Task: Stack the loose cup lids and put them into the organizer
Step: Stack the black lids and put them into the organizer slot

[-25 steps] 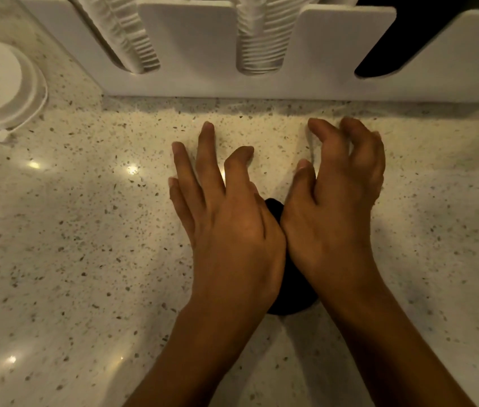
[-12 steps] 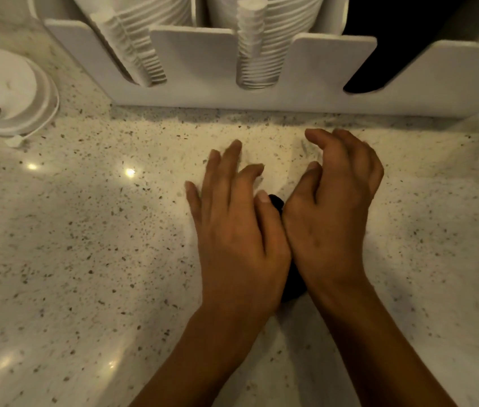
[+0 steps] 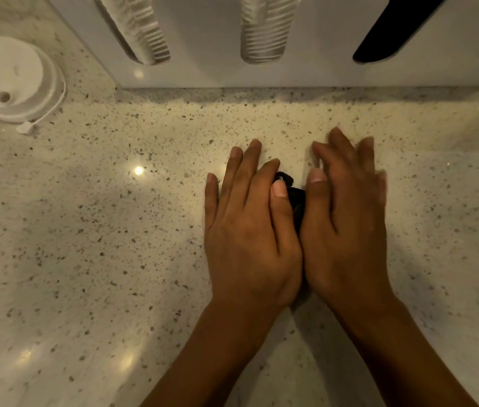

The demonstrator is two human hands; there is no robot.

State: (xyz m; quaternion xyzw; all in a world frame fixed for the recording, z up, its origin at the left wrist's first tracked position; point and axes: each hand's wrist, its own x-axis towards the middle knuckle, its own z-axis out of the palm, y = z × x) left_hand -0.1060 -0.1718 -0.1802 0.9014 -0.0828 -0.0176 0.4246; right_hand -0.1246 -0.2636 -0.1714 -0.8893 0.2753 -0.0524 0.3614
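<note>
Speckled pale stone is what I am working on, a counter [image 3: 115, 259] with small bright glints of light on it. My left hand [image 3: 247, 230] and my right hand [image 3: 347, 230] lie palm down side by side near the middle, their inner edges pressed together, fingers stretched forward and fairly flat. Between them, in the gap by my two thumbs, a sliver of something black [image 3: 292, 195] shows; both hands cover it from above, and so little of it is exposed that I cannot say for sure it is a lid, nor whether my fingers are clamped on it or only laid over it. My right hand is a little blurred at its outer edge. Beyond my fingertips, well apart from them, stands the white organizer [image 3: 217, 48] along the back of the counter, with upright slots cut in its front. The left slot holds a leaning row of white ribbed lids [image 3: 144, 33], the middle slot another white row [image 3: 264, 33], and the right slot a black stack [image 3: 391, 33]. Off at the far left, well apart from my hands, a loose white lid [image 3: 12, 77] with a small sip hole lies flat on the counter, a thin tab trailing from its rim.
</note>
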